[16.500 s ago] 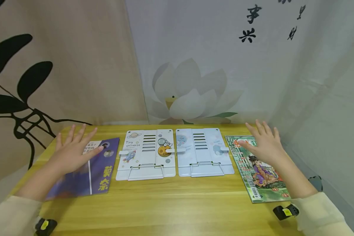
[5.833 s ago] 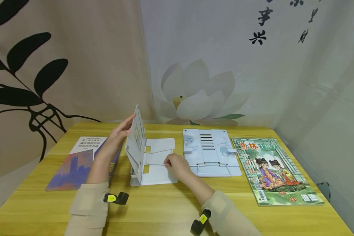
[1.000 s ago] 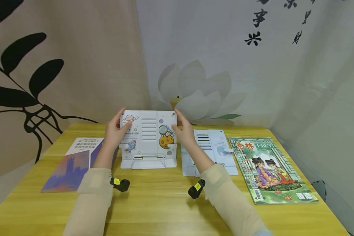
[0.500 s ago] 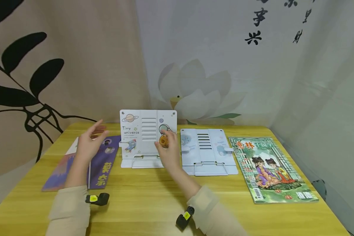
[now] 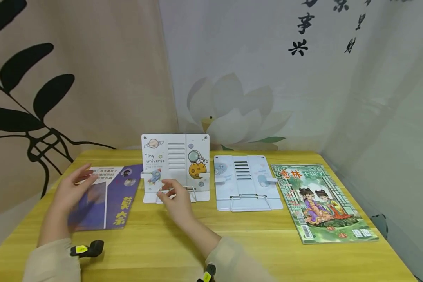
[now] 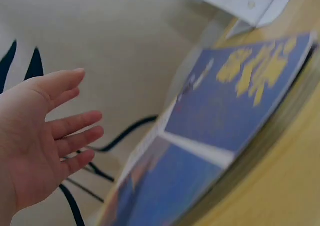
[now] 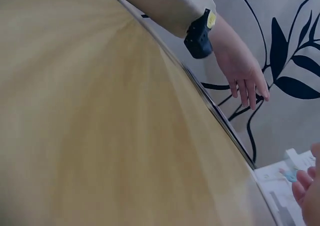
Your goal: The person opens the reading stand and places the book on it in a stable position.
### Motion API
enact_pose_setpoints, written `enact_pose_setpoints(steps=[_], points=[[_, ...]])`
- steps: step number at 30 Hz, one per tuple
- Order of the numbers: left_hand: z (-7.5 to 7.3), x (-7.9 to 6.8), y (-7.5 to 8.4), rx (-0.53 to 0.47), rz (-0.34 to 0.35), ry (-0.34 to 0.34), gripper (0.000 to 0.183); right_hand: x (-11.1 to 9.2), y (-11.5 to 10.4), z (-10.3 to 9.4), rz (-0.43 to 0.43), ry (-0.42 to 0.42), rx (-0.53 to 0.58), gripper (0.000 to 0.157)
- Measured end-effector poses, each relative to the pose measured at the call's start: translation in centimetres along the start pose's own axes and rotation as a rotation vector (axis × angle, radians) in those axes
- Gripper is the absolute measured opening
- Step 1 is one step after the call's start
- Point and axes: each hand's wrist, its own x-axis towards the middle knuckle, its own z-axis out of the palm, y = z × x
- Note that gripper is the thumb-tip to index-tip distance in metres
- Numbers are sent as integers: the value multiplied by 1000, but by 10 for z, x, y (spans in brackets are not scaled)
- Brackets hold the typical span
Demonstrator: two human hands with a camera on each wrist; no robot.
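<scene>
Purple book point(image 5: 128, 184) lies flat on table point(image 5: 303, 262) at 8 o'clock, top edge toward 12, right edge slanting between 12 and 1. Its long axis: can't tell, left end partly hidden. White patch near 12, yellow characters at 4. Left hand point(image 5: 68, 192) at its 9 o'clock side, fingers spread. White bookstand point(image 5: 176, 147) at book's 2 o'clock, panel raised, facing 6, looks slightly longer along 9–3; planet, rocket, astronaut prints, slots mid-panel. Right hand point(image 5: 179, 201) before its lower edge, thumb and fingers apart; contact, can't tell. Pale-blue bookstand point(image 5: 261, 166) flat at 3 o'clock from it.
</scene>
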Motion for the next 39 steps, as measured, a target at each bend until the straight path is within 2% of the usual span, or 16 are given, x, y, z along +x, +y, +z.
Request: enact_pose_setpoints(steps=[9,14,19,24,27,32,37,39], points=[[-8,-4,-36,-1,-174,-38,75,-13,1,25,154,-105,57,37],[-10,-8,-54,-19,-226,-30,80,-18,1,37,206,-140,71,39],[-9,-11,-65,-3,-250,-22,84,-21,-1,47,246,-193,35,41],[-8,-13,-71,3,-295,-22,87,-19,-3,57,288,-212,55,44],[-8,-14,-73,38,-296,-25,84,-16,-4,63,315,-226,65,46],[-7,-14,-72,78,-281,-26,79,-12,-4,70,353,-259,23,53],[-4,-13,-71,53,-302,-29,78,-9,-7,72,406,-286,-5,60],[-3,-13,-70,54,-314,-36,77,-8,-8,72,404,-297,-50,59]])
